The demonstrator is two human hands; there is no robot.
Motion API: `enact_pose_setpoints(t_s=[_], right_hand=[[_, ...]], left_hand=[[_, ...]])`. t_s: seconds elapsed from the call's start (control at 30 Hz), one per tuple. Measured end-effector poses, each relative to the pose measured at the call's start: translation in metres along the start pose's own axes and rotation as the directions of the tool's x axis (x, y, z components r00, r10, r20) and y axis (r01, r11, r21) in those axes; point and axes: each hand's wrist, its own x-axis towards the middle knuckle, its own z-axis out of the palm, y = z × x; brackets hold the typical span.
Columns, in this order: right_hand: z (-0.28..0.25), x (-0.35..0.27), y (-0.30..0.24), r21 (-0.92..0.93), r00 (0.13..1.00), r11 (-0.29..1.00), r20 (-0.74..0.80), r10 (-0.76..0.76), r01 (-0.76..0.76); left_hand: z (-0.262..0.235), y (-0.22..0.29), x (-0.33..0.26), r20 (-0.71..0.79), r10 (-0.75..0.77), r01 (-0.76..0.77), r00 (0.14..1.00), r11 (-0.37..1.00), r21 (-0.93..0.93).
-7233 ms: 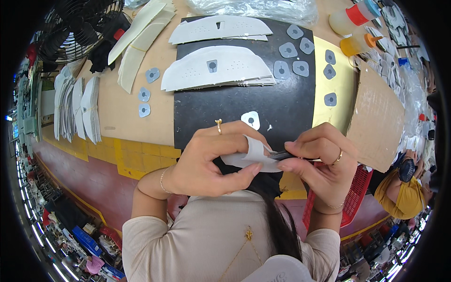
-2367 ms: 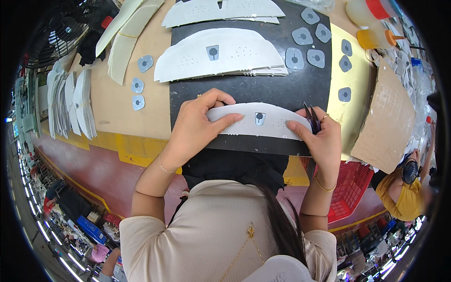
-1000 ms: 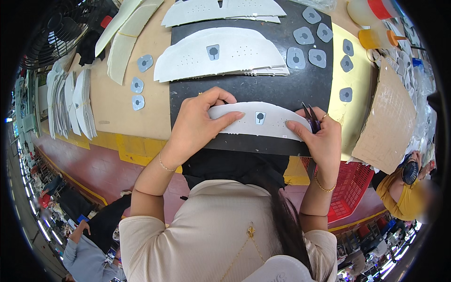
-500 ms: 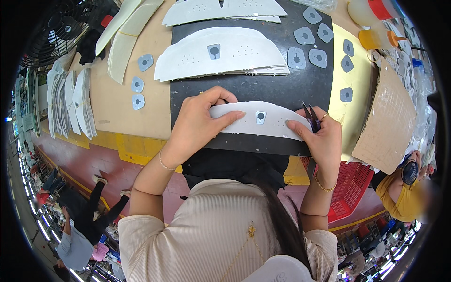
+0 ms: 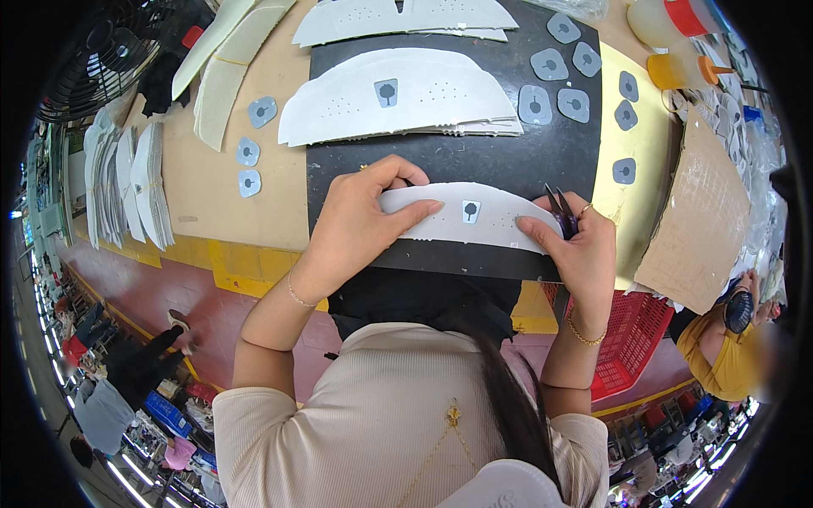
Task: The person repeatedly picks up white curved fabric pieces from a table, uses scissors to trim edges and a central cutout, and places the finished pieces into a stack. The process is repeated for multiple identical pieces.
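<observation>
A curved white panel (image 5: 495, 222) with small punched holes and a grey patch (image 5: 471, 212) at its middle is held over the near part of the black mat (image 5: 474, 258). My left hand (image 5: 366, 212) pinches its left end between thumb and fingers. At the right end my right hand (image 5: 576, 237) grips the panel, thumb on top. Dark pointed tweezers or thread snips (image 5: 561, 210) also stick out of that hand; their exact kind is hard to tell. Just beyond lies a stack of similar white panels (image 5: 339, 97), the top one bearing a grey patch.
Loose grey patches (image 5: 534, 105) lie on the mat's right side, with others on the yellow sheet (image 5: 631, 229) and tan table (image 5: 212, 195). An orange-capped glue bottle (image 5: 677, 72), cardboard (image 5: 699, 220), stacked panels (image 5: 144, 186) and a fan (image 5: 102, 51) surround them. A red basket (image 5: 627, 339) sits below.
Both hands and the white panel stay almost still. In the background at lower left, a walking person has moved further left.
</observation>
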Motion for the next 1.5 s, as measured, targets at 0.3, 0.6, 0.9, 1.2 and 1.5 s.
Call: enact_pose_setpoints(t_s=[0.3, 0.6, 0.9, 1.2, 1.5], right_hand=[[0.001, 0.0, 0.001, 0.024, 1.0, 1.0, -0.004, -0.009, 0.009], [0.003, -0.002, -0.006, -0.021, 0.999, 0.999, -0.015, -0.05, 0.05], [0.01, -0.011, -0.014, -0.275, 0.935, 0.926, -0.173, -0.311, 0.257], [0.018, -0.015, -0.007, -0.546, 0.613, 0.456, 0.141, -0.777, 0.703], [0.021, -0.019, -0.009, -0.571, 0.612, 0.387, 0.272, -0.743, 0.724]], left_hand=[[0.001, 0.001, 0.0, -0.007, 0.002, -0.002, 1.0, 1.0, 0.019], [0.004, -0.004, -0.001, -0.06, 0.128, -0.118, 0.99, 0.983, 0.14], [0.009, 0.003, -0.012, -0.081, 0.267, -0.21, 0.96, 0.883, 0.42], [0.013, -0.016, -0.012, 0.194, 0.75, -0.664, 0.633, 0.396, 0.635], [0.01, -0.019, -0.012, 0.392, 0.711, -0.74, 0.584, 0.268, 0.617]])
